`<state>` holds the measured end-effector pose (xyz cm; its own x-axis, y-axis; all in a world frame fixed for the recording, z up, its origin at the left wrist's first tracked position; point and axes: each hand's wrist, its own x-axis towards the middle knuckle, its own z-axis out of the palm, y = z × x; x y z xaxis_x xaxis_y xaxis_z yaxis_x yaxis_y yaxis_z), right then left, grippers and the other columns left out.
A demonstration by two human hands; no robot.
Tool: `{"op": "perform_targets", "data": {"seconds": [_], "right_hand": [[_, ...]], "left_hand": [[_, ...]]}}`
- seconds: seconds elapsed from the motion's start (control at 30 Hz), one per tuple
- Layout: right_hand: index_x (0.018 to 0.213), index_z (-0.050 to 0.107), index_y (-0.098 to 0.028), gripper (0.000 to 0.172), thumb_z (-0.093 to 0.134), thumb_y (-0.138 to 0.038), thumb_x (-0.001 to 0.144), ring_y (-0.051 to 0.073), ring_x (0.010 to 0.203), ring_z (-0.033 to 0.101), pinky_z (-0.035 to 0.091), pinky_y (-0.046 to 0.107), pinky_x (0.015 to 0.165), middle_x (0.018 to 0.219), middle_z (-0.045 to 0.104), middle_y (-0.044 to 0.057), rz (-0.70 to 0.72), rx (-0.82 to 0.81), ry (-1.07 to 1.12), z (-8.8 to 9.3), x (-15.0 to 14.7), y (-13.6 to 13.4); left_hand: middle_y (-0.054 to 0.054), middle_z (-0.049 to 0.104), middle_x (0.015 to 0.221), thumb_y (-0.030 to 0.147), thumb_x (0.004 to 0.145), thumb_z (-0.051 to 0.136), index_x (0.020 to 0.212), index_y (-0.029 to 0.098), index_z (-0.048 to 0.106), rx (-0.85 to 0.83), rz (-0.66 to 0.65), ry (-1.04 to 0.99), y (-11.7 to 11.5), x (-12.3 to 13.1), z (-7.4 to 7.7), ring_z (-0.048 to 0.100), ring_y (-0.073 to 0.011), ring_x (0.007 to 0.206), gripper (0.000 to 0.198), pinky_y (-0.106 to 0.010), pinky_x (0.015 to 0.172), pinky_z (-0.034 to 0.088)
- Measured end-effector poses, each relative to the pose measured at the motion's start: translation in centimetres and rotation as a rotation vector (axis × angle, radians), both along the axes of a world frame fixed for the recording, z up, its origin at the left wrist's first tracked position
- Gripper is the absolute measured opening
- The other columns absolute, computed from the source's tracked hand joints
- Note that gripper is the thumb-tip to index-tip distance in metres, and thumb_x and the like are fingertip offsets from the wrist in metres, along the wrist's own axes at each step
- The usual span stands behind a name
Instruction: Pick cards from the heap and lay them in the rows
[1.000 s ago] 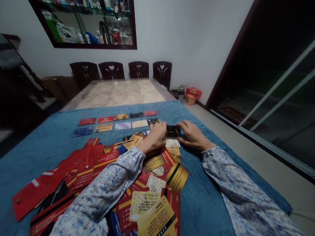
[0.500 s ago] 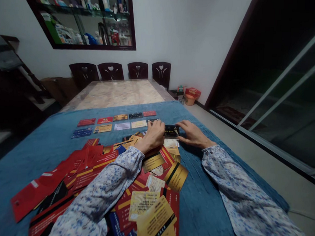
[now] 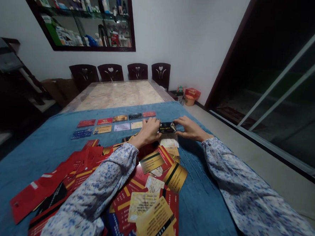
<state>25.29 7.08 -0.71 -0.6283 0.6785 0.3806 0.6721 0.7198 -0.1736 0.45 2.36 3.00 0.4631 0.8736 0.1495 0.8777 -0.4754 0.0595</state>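
1. Black card (image 3: pixel 168 128): held between the two hands above the blue cloth (image 3: pixel 201 192), nearer the right edge of the tabletop (image 3: pixel 124 91) than the left.
2. Right hand (image 3: pixel 190 129): thumb and index finger clamped on the card's right end.
3. Left hand (image 3: pixel 148 132): fingers curled and closed on the card's left end, the fingertips partly hidden.
4. Card rows: two lines laid out toward the far edge of the cloth, including a silver card (image 3: pixel 122 127) and a blue card (image 3: pixel 81 133), the latter at the front row's left end.
5. Loose heap: overlapping cards spread toward the near edge, with a striped gold card (image 3: pixel 175 176) on its right side and red cards (image 3: pixel 35 199) at its left.
6. Chairs (image 3: pixel 137 72): dark-backed, lined up beyond the tabletop's far edge.
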Motion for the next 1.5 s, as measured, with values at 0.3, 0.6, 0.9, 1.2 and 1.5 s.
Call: {"op": "perform_targets", "data": {"seconds": [0.3, 0.6, 0.9, 1.2, 1.5], "right_hand": [[0.122, 0.068, -0.018, 0.045, 0.075, -0.034, 0.081, 0.029, 0.102, 0.059, 0.047, 0.04, 0.088, 0.107, 0.066, 0.012, 0.039, -0.019, -0.013, 1.3, -1.9, 2.0], [0.119, 0.071, -0.015, 0.043, 0.076, -0.03, 0.079, 0.029, 0.103, 0.06, 0.046, 0.038, 0.087, 0.107, 0.069, 0.013, 0.027, -0.085, -0.048, 2.1, -3.8, 4.3], [0.12, 0.072, -0.015, 0.045, 0.077, -0.032, 0.079, 0.026, 0.099, 0.062, 0.046, 0.032, 0.083, 0.103, 0.072, 0.01, 0.015, -0.079, -0.101, 1.7, -5.7, 7.7], [0.126, 0.071, -0.014, 0.053, 0.079, -0.032, 0.076, 0.026, 0.104, 0.064, 0.047, 0.029, 0.084, 0.11, 0.074, 0.012, -0.066, -0.171, -0.213, 0.5, -7.2, 9.7], [0.128, 0.072, -0.015, 0.055, 0.08, -0.028, 0.075, 0.027, 0.108, 0.067, 0.048, 0.028, 0.088, 0.114, 0.076, 0.012, -0.088, -0.256, -0.242, -0.2, -7.8, 10.5]], "left_hand": [[-0.013, 0.062, 0.129, 0.032, 0.083, 0.071, 0.119, 0.019, 0.064, -0.041, 0.041, -0.116, 2.7, -2.5, -0.4, 0.057, -0.0336, 0.123, 0.038, -0.048, 0.103, 0.043], [-0.013, 0.066, 0.123, 0.038, 0.084, 0.072, 0.113, 0.018, 0.07, -0.018, 0.085, -0.108, 4.9, -4.0, -0.4, 0.058, -0.035, 0.119, 0.035, -0.046, 0.098, 0.047], [-0.017, 0.06, 0.132, 0.037, 0.086, 0.068, 0.127, 0.019, 0.068, -0.034, 0.127, 0.013, 7.1, -5.1, -0.4, 0.051, -0.0376, 0.127, 0.045, -0.052, 0.103, 0.042], [-0.016, 0.06, 0.135, 0.037, 0.084, 0.067, 0.126, 0.019, 0.068, -0.106, 0.171, 0.055, 8.3, -4.9, -1.0, 0.047, -0.0393, 0.131, 0.046, -0.053, 0.106, 0.04], [-0.019, 0.059, 0.136, 0.036, 0.082, 0.064, 0.12, 0.016, 0.071, -0.138, 0.172, 0.055, 8.5, -4.6, -1.7, 0.046, -0.0408, 0.131, 0.044, -0.059, 0.107, 0.04]]}}
